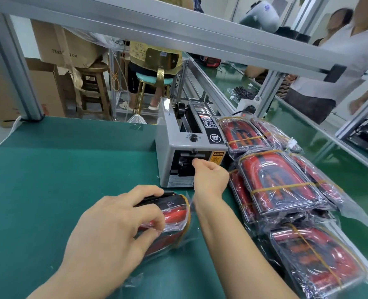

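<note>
A green table [60, 169] carries everything. Along its right edge lie stacked red-and-black packs [286, 190] in clear bags, bound with yellow bands. Just left of them stands a grey tape dispenser [168, 152]. Near the table's front, the left hand [114, 229] grips a bagged pack [174, 214], fingers curled over its top, pressing it to the table. The right hand [209, 178] reaches to the dispenser's front outlet, fingertips bunched there; whether they pinch tape cannot be told.

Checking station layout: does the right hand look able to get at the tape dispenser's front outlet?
Likely yes: the right hand is at the outlet of the tape dispenser, with nothing between them.
</note>
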Action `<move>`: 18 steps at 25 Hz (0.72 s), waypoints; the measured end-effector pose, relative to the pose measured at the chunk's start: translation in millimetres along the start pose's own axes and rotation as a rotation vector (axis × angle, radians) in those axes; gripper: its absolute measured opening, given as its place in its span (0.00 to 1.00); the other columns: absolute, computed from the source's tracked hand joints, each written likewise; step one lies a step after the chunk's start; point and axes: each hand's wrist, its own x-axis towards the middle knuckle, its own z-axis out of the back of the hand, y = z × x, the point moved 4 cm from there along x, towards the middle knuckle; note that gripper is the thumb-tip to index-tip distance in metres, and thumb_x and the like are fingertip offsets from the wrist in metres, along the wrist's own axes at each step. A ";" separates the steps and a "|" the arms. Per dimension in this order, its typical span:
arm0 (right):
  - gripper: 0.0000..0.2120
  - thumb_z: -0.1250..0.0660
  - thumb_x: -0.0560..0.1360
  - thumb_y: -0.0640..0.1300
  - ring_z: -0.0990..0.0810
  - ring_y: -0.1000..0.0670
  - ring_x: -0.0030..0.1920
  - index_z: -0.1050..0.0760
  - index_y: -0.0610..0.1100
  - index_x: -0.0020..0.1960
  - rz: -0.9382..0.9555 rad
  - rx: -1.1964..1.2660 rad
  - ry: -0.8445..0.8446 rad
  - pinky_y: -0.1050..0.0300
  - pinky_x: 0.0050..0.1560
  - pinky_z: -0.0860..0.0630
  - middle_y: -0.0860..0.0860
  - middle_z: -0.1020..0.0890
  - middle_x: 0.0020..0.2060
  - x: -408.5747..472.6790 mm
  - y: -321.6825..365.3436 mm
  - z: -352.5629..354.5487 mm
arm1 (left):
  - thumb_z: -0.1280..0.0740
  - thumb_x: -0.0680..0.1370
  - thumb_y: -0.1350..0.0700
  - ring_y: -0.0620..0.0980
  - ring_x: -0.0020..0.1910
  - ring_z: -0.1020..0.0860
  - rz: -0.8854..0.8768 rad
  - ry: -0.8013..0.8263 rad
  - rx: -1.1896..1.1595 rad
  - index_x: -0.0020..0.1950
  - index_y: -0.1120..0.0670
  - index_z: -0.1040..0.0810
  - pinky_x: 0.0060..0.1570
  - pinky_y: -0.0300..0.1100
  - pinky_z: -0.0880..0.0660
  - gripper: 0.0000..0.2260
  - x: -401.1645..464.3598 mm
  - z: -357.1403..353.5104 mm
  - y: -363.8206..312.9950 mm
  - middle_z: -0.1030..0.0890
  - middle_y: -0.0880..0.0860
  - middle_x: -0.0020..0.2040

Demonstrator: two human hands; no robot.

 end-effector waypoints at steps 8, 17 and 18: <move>0.09 0.31 0.72 0.46 0.30 0.56 0.32 0.24 0.48 0.34 -0.098 0.013 0.480 0.63 0.36 0.37 0.57 0.26 0.29 -35.4 21.2 52.2 | 0.28 0.71 0.41 0.51 0.52 0.22 0.231 -0.001 -0.175 0.39 0.46 0.26 0.43 0.27 0.32 0.12 21.9 -6.6 2.5 0.20 0.44 0.57; 0.06 0.29 0.64 0.46 0.37 0.79 0.61 0.15 0.45 0.35 0.051 -0.036 0.601 0.68 0.54 0.38 0.70 0.22 0.53 -93.1 3.1 54.9 | 0.26 0.64 0.45 0.34 0.51 0.31 0.226 -0.080 -0.129 0.49 0.36 0.34 0.37 0.33 0.33 0.21 5.7 -4.6 0.5 0.32 0.31 0.54; 0.06 0.29 0.64 0.46 0.36 0.80 0.59 0.15 0.44 0.35 0.040 -0.020 0.573 0.68 0.53 0.38 0.70 0.24 0.55 -92.3 0.5 56.8 | 0.26 0.64 0.46 0.35 0.50 0.31 0.233 -0.082 -0.147 0.49 0.37 0.33 0.37 0.34 0.32 0.20 3.6 -6.1 1.4 0.30 0.32 0.53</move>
